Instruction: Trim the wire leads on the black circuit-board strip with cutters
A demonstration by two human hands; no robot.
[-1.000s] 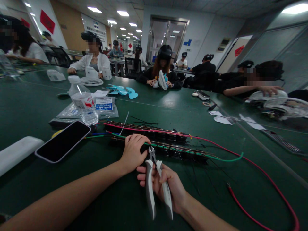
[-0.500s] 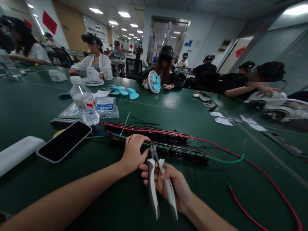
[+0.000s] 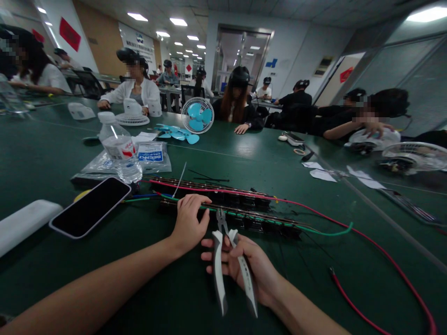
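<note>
Two long black strips with metal rails lie side by side in front of me. My left hand (image 3: 190,223) grips the nearer black strip (image 3: 256,223), fingers over its top and thumb on the near side. A green wire (image 3: 331,234) runs along that strip and sticks out to the right. My right hand (image 3: 254,265) holds grey-and-white diagonal cutters (image 3: 219,260) from below, their handles spread apart. The cutters' jaws touch or nearly touch the strip's near edge, just right of my left thumb. A red wire (image 3: 300,202) lies along the farther black strip (image 3: 230,195).
On the left are a phone (image 3: 91,207), a white case-like object (image 3: 28,225) and a water bottle (image 3: 120,151) beside plastic bags (image 3: 153,153). Loose black zip ties (image 3: 211,179) lie behind the strips. Across the table, co-workers sit near fan parts and a blue-bladed fan (image 3: 198,115).
My left hand has slid slightly left, its thumb drawing away from the cutters. My right hand keeps its hold on them. Across the table, the co-worker's fan has moved left and now faces me.
</note>
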